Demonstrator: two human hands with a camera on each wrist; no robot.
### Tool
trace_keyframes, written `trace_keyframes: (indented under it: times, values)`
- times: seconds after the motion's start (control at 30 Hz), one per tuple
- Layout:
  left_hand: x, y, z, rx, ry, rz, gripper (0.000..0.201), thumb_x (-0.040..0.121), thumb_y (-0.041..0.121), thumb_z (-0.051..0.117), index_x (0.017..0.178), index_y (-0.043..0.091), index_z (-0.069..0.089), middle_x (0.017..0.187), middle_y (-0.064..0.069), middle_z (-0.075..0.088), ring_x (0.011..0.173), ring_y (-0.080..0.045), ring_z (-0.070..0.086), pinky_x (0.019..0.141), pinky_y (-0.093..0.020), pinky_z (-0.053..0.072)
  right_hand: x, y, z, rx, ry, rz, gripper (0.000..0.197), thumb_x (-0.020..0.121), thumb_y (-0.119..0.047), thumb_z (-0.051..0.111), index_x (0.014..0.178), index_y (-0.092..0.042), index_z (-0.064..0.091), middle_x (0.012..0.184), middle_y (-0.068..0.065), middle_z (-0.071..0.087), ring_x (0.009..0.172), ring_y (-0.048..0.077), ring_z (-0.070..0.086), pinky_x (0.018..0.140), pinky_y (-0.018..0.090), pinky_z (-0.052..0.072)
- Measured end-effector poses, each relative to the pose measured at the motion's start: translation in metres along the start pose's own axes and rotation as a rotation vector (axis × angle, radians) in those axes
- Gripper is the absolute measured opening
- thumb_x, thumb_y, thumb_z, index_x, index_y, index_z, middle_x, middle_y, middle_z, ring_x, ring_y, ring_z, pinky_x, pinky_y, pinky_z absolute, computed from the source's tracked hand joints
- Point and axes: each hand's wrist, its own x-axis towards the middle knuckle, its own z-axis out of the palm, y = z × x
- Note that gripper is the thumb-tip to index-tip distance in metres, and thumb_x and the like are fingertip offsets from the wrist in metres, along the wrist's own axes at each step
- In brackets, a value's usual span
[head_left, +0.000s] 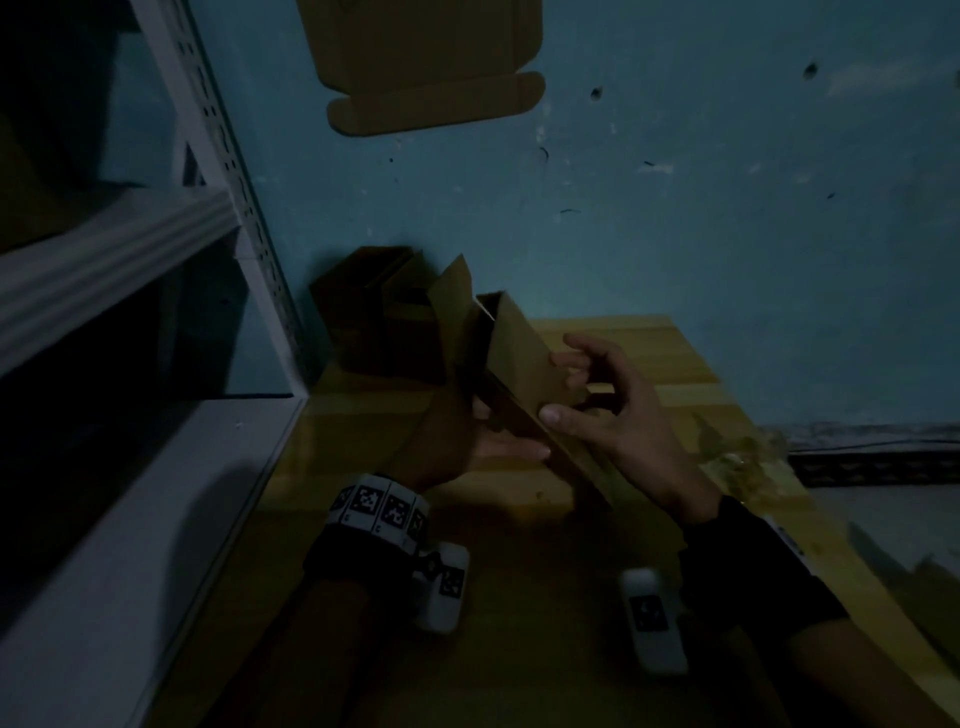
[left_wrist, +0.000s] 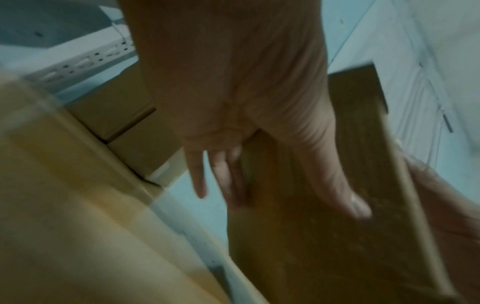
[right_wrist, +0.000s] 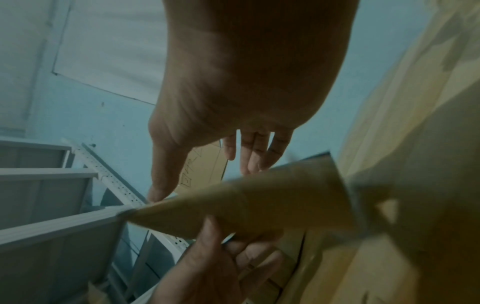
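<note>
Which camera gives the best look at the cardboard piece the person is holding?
The head view: it shows most of the cardboard with its raised flaps, held between the left hand and right hand. The left wrist view shows only a blurred brown panel under the thumb; the right wrist view, one blurred edge.
</note>
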Motion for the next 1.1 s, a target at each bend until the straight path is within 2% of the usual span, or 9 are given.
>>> trace_keyframes:
  times: [0.1,0.27,0.37,0.47,0.6,0.73,0.87,1.0,1.1]
  values:
    - [-0.004,0.000,0.001,-0.057,-0.022,0.064,0.056,0.065,0.004,0.089,0.113,0.020,0.066,0.109,0.021,0.064,0.103,0.013,0.062,0.084,-0.010,0.051,0.001,0.000,-0.002,-0.051,-0.058,-0.025,0.092,0.061,-0.045,0.089,0.143,-0.023,0.050,0.135,-0.006,0.057,0.116,0.002,0.057,0.080,0.016,0.053]
    - [-0.003,0.001,0.001,-0.080,0.040,0.017,0.108,0.060,0.008,0.091,0.150,0.020,0.033,0.139,0.009,0.048,0.126,-0.006,0.049,0.088,-0.015,0.050,-0.001,0.003,-0.002,-0.152,-0.175,0.026,0.113,0.051,-0.054,0.091,0.149,-0.038,0.037,0.149,-0.022,0.036,0.123,-0.001,0.049,0.088,0.032,0.058]
    - [-0.003,0.003,-0.001,-0.101,0.039,-0.023,0.108,0.062,0.006,0.090,0.151,0.020,0.030,0.144,0.006,0.046,0.130,-0.009,0.042,0.098,-0.025,0.046,-0.001,0.001,-0.001,-0.186,-0.185,0.019,0.120,0.046,-0.061,0.089,0.149,-0.041,0.031,0.147,-0.032,0.034,0.116,-0.010,0.050,0.081,0.023,0.054]
    - [-0.004,0.005,0.000,-0.092,0.040,-0.051,0.106,0.061,0.008,0.091,0.147,0.026,0.031,0.134,0.017,0.045,0.129,-0.006,0.040,0.108,-0.038,0.043,0.000,0.002,-0.002,-0.169,-0.164,0.027,0.135,0.038,-0.076,0.085,0.152,-0.038,0.023,0.151,-0.021,0.034,0.120,-0.011,0.047,0.085,0.009,0.048]
    - [-0.001,0.005,-0.001,-0.246,-0.005,-0.035,0.100,0.061,0.005,0.090,0.143,0.031,0.039,0.134,0.014,0.057,0.117,0.004,0.058,0.089,-0.027,0.056,0.004,0.006,-0.010,-0.070,-0.113,0.055,0.152,0.034,-0.080,0.083,0.159,-0.030,0.011,0.160,-0.013,0.024,0.139,-0.005,0.033,0.095,-0.002,0.037]
    - [0.000,0.004,0.000,-0.177,-0.030,-0.023,0.122,0.047,0.026,0.101,0.150,0.026,0.036,0.141,0.006,0.056,0.128,-0.008,0.055,0.096,-0.036,0.055,0.007,0.009,-0.011,-0.044,-0.157,0.101,0.162,0.030,-0.078,0.086,0.160,-0.034,0.001,0.161,-0.013,0.026,0.145,0.004,0.030,0.113,0.019,0.034]
    - [0.001,0.005,0.001,-0.149,0.063,0.021,0.107,0.052,0.011,0.096,0.143,0.021,0.041,0.124,0.015,0.057,0.107,0.009,0.056,0.077,-0.008,0.050,0.008,0.010,-0.004,-0.101,-0.090,0.052,0.159,0.028,-0.079,0.085,0.158,-0.033,0.006,0.155,-0.011,0.030,0.128,-0.017,0.032,0.089,-0.008,0.031]
    - [-0.003,0.007,-0.004,-0.137,0.150,0.017,0.082,0.052,0.022,0.095,0.121,0.034,0.053,0.111,0.024,0.063,0.104,0.006,0.062,0.073,-0.011,0.054,0.007,0.008,-0.008,-0.059,0.063,0.076,0.154,0.032,-0.061,0.094,0.157,-0.021,0.012,0.144,-0.003,0.041,0.123,-0.005,0.045,0.085,0.000,0.045]
    - [-0.002,0.005,-0.008,-0.213,0.224,0.011,0.047,0.074,0.007,0.085,0.103,0.033,0.060,0.095,0.027,0.067,0.088,0.015,0.064,0.075,-0.011,0.055,0.008,0.005,-0.013,-0.022,0.352,0.053,0.112,0.050,-0.036,0.094,0.142,-0.014,0.035,0.126,-0.009,0.053,0.109,-0.004,0.058,0.080,0.008,0.052]
